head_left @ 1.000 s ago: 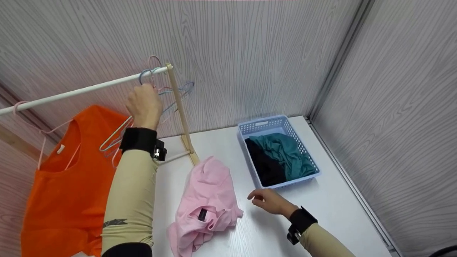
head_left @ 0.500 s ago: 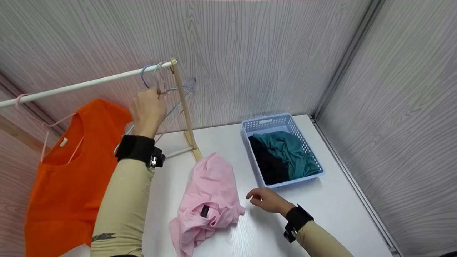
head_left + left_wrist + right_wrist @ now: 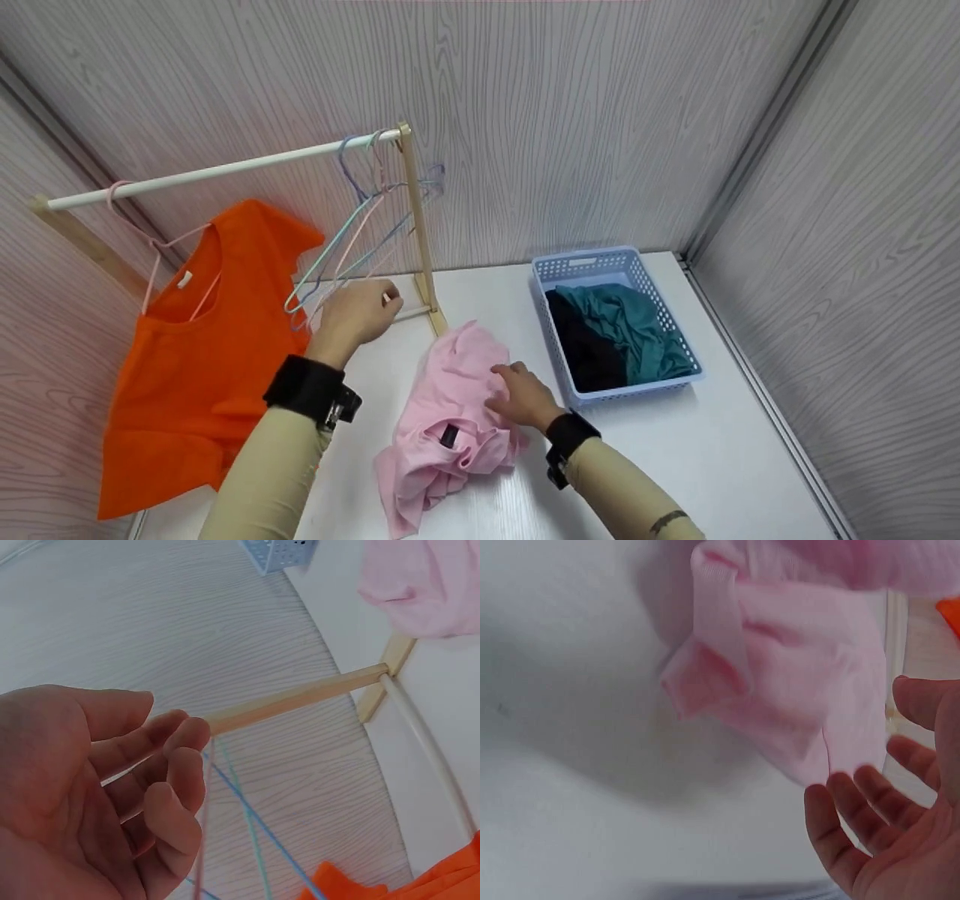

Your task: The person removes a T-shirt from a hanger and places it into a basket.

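My left hand point(image 3: 358, 311) is in front of the hangers' lower ends, its fingers loosely bent with nothing in them; the left wrist view shows the same hand point(image 3: 142, 787) beside the thin hanger wires. Pink, mint and blue hangers point(image 3: 341, 232) hang bare at the right end of the white rail point(image 3: 247, 165). My right hand point(image 3: 523, 394) is over the right side of a crumpled pink shirt point(image 3: 457, 375) with a black neck label. In the right wrist view its fingers point(image 3: 851, 799) are spread and slightly bent at the edge of the pink fabric point(image 3: 802, 690).
An orange top point(image 3: 202, 360) hangs from a pink hanger at the rail's left end. The rack's wooden post point(image 3: 418, 217) stands behind the pink shirt. A blue perforated basket point(image 3: 544, 319) at the right holds teal cloth point(image 3: 634, 330) and black cloth point(image 3: 589, 349).
My left hand has let go of the hangers and come down and to the right. My right hand has moved left and up, over the pink shirt. The head view has shifted left.
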Motion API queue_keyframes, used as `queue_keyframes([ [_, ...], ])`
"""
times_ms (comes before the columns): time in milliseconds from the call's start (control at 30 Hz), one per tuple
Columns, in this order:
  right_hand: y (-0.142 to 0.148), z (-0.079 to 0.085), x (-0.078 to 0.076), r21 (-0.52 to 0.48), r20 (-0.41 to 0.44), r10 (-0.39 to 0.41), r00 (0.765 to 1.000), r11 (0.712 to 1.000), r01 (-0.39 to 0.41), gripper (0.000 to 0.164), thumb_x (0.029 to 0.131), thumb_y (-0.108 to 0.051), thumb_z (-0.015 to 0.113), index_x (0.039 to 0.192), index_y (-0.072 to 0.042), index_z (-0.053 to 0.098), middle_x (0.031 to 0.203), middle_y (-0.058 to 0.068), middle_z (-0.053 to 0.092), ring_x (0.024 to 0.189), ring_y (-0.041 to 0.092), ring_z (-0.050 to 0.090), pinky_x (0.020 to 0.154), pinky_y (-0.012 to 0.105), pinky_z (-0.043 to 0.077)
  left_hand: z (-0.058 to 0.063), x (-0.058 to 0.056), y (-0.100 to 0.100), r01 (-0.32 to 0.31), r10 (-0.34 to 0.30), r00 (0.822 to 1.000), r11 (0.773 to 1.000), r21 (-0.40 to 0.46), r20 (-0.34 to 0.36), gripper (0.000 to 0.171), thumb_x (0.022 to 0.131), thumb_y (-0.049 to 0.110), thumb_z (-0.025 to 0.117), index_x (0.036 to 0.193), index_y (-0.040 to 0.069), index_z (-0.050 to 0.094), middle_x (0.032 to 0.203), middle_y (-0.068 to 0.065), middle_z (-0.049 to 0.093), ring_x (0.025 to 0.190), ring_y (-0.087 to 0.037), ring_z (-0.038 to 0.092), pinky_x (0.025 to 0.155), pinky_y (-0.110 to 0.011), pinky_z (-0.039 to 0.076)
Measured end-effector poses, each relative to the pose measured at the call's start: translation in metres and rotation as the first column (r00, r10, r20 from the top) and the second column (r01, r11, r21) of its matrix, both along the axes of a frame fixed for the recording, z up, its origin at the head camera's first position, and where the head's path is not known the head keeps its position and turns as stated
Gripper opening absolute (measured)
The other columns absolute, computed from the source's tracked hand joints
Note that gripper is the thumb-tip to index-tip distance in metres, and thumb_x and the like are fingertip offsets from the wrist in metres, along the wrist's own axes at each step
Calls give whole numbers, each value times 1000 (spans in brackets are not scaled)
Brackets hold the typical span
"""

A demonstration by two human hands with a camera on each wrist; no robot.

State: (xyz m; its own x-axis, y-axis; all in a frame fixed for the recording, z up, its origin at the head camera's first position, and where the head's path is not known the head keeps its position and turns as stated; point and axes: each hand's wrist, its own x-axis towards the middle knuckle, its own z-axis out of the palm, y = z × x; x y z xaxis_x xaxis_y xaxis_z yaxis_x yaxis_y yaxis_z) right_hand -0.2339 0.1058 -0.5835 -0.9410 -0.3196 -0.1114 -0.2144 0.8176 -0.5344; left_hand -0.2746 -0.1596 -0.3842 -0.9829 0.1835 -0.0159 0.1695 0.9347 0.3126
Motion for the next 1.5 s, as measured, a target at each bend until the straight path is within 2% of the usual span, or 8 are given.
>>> queue_keyframes([
  [167, -41, -20, 20, 247, 41, 50, 998, 967, -59, 88, 78, -53, 70, 153, -35, 27, 163, 16, 13, 140, 46, 33, 85, 65, 49, -39, 19, 3, 28, -29, 997, 1000, 10, 72, 29, 95, 30, 54, 109, 10, 70, 102, -10, 72, 93, -34, 67, 77, -49, 52],
  [400, -62, -46, 51, 556, -43, 213, 976, 817, -154, 72, 73, -60, 70, 139, -47, 43, 160, 11, 26, 136, 41, 41, 78, 59, 51, -89, 42, -5, 15, -20, 986, 999, 30, 164, 23, 92, 27, 57, 103, 12, 71, 99, -9, 73, 85, -34, 66, 69, -46, 50],
  [633, -59, -55, 54, 381, -185, 262, 947, 907, -177, 28, 69, -32, 77, 95, -26, 69, 122, 5, 55, 99, 30, 52, 59, 43, 53, -111, 55, -17, -40, 24, 969, 998, 58, 245, 23, 93, 27, 57, 105, 12, 70, 93, -7, 71, 56, -21, 57, 51, -33, 42],
  [867, -33, -50, 43, 169, -128, 294, 947, 948, -271, 18, 75, -24, 73, 89, -19, 63, 94, 1, 62, 76, 20, 56, 58, 34, 48, -113, 61, -22, -53, 21, 960, 993, 106, 281, 24, 94, 27, 56, 108, 11, 68, 92, -6, 70, 46, -18, 53, 48, -30, 41],
  [967, -17, -37, 35, 40, -112, 278, 954, 960, -276, 20, 79, -14, 69, 97, -18, 59, 95, 3, 64, 82, 18, 61, 69, 37, 50, -112, 63, -25, -65, 28, 954, 991, 116, 298, 26, 95, 28, 56, 110, 11, 67, 94, -7, 70, 46, -18, 53, 49, -30, 42],
  [1167, 10, 12, 7, -154, -124, 209, 970, 962, -227, 53, 82, 3, 60, 129, -23, 58, 138, 15, 53, 119, 38, 57, 96, 60, 46, -113, 66, -29, -71, 30, 947, 991, 117, 321, 26, 96, 29, 56, 112, 11, 67, 95, -7, 70, 47, -18, 55, 50, -30, 44],
  [1333, 42, 67, -29, -294, -255, 47, 966, 948, -124, 43, 76, 12, 56, 106, -14, 73, 122, 18, 61, 115, 37, 59, 100, 52, 46, -111, 68, -28, -79, 32, 941, 989, 128, 338, 27, 96, 29, 55, 113, 11, 66, 98, -8, 70, 49, -19, 57, 51, -31, 46],
  [1500, 85, 124, -57, -449, -336, -198, 921, 893, 28, 25, 78, 11, 57, 90, -4, 73, 116, 21, 62, 114, 36, 58, 100, 49, 44, -110, 71, -30, -94, 41, 934, 987, 132, 356, 27, 96, 29, 55, 114, 11, 66, 99, -9, 71, 51, -19, 57, 51, -31, 49],
])
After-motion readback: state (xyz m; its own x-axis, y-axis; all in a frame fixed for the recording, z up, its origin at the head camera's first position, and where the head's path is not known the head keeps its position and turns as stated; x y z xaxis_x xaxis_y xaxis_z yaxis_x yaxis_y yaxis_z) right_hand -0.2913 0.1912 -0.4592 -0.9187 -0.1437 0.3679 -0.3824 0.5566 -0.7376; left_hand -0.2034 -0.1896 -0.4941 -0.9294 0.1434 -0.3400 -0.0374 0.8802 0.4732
